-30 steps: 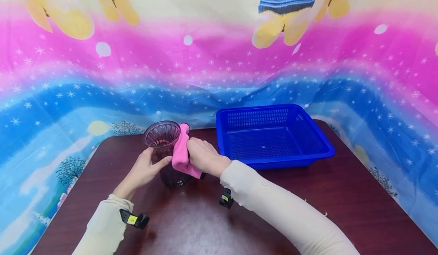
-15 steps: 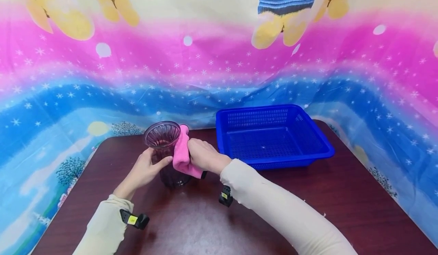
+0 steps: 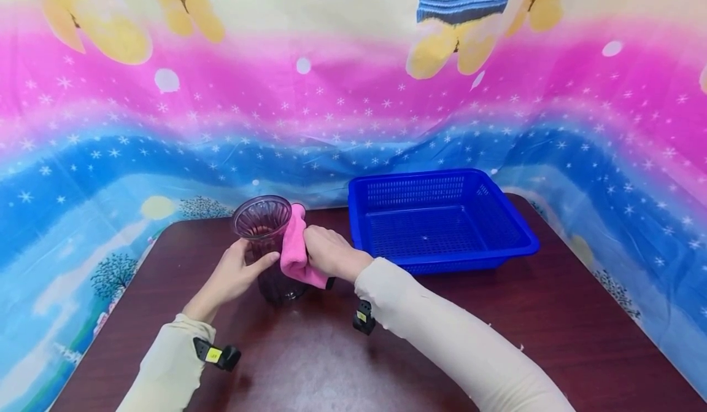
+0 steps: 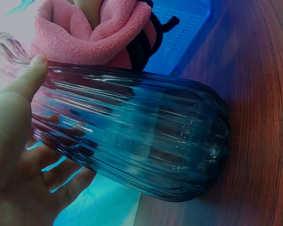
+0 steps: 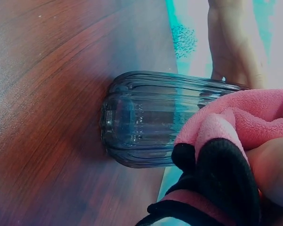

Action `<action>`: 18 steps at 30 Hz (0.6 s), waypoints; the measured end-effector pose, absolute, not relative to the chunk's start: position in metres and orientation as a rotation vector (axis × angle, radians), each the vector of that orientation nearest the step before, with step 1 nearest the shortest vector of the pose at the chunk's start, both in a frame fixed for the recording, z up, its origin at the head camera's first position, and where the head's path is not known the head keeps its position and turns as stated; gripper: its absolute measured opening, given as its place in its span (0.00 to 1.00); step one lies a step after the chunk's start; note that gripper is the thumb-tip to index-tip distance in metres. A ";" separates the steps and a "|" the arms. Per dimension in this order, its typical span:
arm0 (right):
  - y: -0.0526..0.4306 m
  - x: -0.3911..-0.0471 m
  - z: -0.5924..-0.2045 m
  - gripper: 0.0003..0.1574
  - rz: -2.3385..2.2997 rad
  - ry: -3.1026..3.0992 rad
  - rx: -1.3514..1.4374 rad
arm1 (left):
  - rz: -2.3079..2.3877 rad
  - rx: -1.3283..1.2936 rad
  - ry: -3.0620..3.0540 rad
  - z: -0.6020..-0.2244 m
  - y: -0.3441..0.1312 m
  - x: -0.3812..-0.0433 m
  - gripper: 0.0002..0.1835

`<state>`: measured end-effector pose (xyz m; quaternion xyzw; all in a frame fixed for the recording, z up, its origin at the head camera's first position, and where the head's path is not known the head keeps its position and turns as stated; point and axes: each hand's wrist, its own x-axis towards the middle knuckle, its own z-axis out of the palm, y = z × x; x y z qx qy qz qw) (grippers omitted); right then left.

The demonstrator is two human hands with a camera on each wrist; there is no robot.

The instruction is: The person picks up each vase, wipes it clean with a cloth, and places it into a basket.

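Head view: gripping the ribbed glass vase (image 3: pixel 280 286) round its upper half with the left hand (image 3: pixel 234 272), resting it on the dark wooden table (image 3: pixel 315 369), left of the blue basket (image 3: pixel 444 258). Clutching the pink cloth (image 3: pixel 294 253) in the right hand (image 3: pixel 334 252), right against the vase's side, just below the flared rim! From the left wrist: clasping the glass between thumb and fingers.

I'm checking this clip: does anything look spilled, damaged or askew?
Nothing stands out. The glass vase, held by the left hand, shows no visible crack; the right hand holds the pink cloth against it; the blue basket rests flat, and no spill shows on the table.
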<state>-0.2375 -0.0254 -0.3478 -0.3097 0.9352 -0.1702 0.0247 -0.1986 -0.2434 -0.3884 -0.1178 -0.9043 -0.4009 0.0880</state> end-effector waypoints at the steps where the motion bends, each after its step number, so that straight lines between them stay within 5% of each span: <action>1: -0.025 -0.238 -0.348 0.12 -0.525 2.894 -0.959 | -1.192 -0.353 -2.692 -0.388 -0.243 -0.199 0.28; 18: -0.024 -0.237 -0.354 0.13 -0.500 2.871 -0.990 | -1.183 -0.341 -2.710 -0.387 -0.244 -0.198 0.29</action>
